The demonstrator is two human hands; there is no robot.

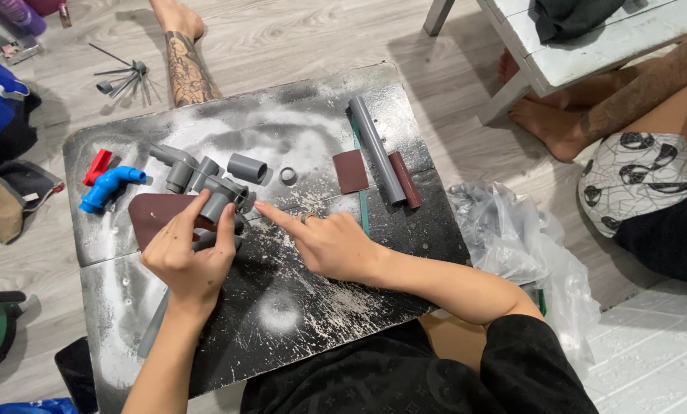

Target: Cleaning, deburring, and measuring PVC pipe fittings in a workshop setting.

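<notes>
right then, the grey pipe fitting sat near the middle of the tabletop, pinched in the left hand, whose thumb and fingers were curled round it from below. the right hand held nothing; it lay mostly flat with the forefinger stretched out, its tip just beside the fitting's mouth. under the left hand lay a brown sheet of sandpaper, partly covered.

to my eye the grip looked light, so the fitting could have twisted or slipped out and knocked the short grey coupling or the small grey ring rolling. that pointing finger was close enough to get nipped or scraped against the rim if the piece turned.

further out were a grey elbow piece, a blue elbow, a red handle, a second sandpaper square, and a long grey pipe with a rolled brown strip beside it. the tabletop was a dark board, scuffed and dusted white, resting low on a pale wood-plank floor. a crumpled clear plastic bag lay to the right, and other people's bare legs and feet showed around the edges.
</notes>
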